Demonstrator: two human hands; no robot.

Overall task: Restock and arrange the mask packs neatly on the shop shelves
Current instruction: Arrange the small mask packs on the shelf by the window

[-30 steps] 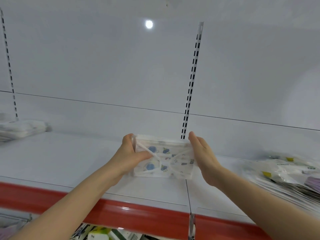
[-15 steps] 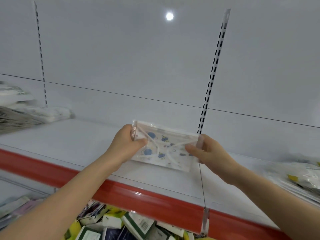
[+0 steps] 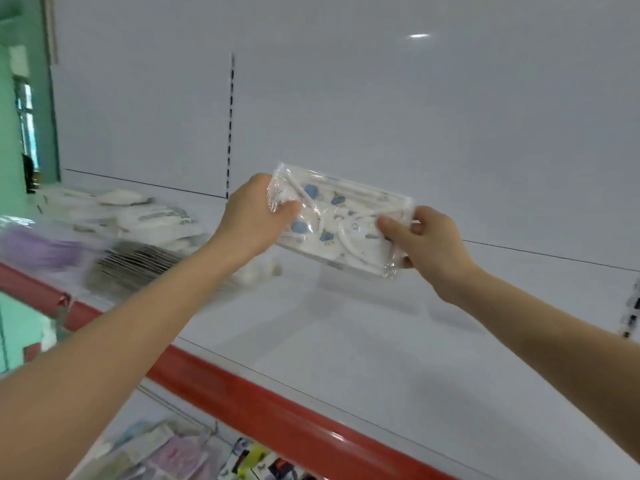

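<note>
The left hand (image 3: 252, 216) and right hand (image 3: 426, 244) each pinch one end of a printed mask pack (image 3: 341, 220), held tilted above the white shelf (image 3: 381, 341), not yet set down; blurred piles of packs (image 3: 145, 230) already lie at left.

We see the mask pack (image 3: 341, 223) wrapped in clear, glossy plastic film, crinkled at its left end. The masks inside look like soft, matt white cloth with blue prints. The shelf (image 3: 381, 341) is smooth and white, with a dull sheen like painted metal. Its red front strip (image 3: 263, 407) is glossy. The back panel (image 3: 346, 98) is smooth and shiny enough to mirror a lamp. The stacked packs (image 3: 138, 216) at far left show filmy plastic, blurred.
</note>
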